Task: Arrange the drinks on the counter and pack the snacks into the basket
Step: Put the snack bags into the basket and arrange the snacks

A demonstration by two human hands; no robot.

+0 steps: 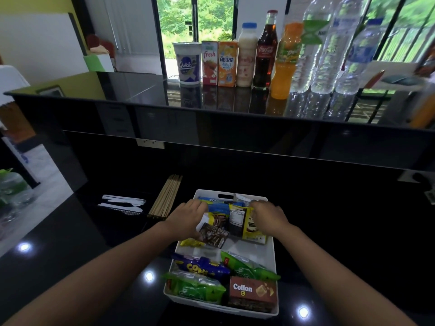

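Observation:
A white basket [270, 245] sits on the low black counter, filled with snack packets. Both hands are inside its far half. My left hand [188, 216] grips a brown chocolate snack packet [213, 232]. My right hand [267, 216] holds an upright yellow-and-black packet [242, 223]. At the near end lie green packets [200, 289], a blue corn snack bag [202, 267] and a brown Collon box [253, 291]. On the raised counter stands a row of drinks: a Quick cup [188, 63], two juice cartons [219, 63], a milk bottle [247, 57], a cola bottle [264, 52], an orange drink bottle [286, 62] and water bottles [329, 48].
Wooden chopsticks [166, 196] and white plastic cutlery [124, 203] lie left of the basket. A water bottle [14, 191] stands at the far left edge. A folded card [397, 76] stands on the raised black counter [117, 90] at the right.

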